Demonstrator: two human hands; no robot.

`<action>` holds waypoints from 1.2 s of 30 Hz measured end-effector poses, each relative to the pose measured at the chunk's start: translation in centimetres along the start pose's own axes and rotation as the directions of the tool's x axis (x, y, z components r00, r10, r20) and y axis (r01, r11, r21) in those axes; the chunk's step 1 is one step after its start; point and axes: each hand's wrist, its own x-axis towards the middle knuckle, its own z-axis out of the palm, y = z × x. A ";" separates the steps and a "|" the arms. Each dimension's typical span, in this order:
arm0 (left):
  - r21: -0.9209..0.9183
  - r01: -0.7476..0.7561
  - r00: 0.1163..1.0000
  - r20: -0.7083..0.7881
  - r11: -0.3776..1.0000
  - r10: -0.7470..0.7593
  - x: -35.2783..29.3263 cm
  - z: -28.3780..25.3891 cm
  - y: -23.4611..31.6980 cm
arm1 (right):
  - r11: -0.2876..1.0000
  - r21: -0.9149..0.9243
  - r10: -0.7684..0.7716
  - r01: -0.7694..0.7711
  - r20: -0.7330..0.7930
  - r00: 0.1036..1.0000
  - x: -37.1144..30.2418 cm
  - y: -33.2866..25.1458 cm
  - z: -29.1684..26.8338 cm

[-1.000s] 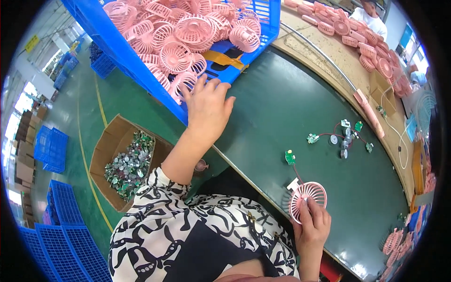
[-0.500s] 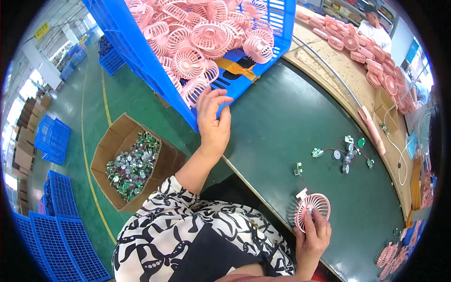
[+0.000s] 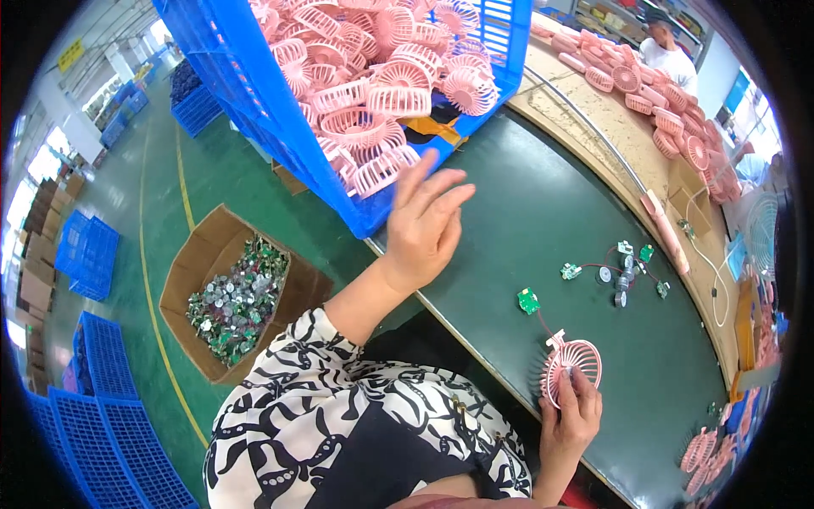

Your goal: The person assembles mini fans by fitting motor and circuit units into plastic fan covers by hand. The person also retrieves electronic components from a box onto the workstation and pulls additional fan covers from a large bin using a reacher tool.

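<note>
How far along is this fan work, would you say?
Hard to give a share. Looking done: rows of pink fan parts lie stacked along the far bench. In hand: the right hand holds a pink fan grille with a wired green circuit board, while the left hand hovers open by the blue crate. Left: that crate is heaped with pink grilles, and loose boards wait on the green table.

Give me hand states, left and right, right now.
Left hand: open, fingers spread, empty, just short of the blue crate of pink fan grilles.
Right hand: closed on a pink fan grille on the green table.
</note>
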 end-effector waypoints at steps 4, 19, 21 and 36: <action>0.452 0.150 0.986 -0.001 0.879 -0.168 0.9 -1.5 -0.8 | 0.999 0.043 0.031 -0.031 -0.011 0.999 -0.4 0.5 0.2; -0.001 0.246 0.708 0.683 0.969 -0.179 1.1 6.0 4.3 | 0.993 0.112 0.028 -0.021 -0.060 0.998 0.7 6.1 -0.8; -0.065 0.321 0.697 0.691 0.945 -0.190 1.6 5.7 4.6 | 0.988 -0.016 0.149 -0.155 -0.181 0.972 -0.4 8.9 -1.9; -0.041 0.272 0.628 0.764 0.961 -0.145 -1.5 4.2 1.2 | 0.880 -0.460 0.148 -0.123 0.019 0.989 9.0 17.6 -5.1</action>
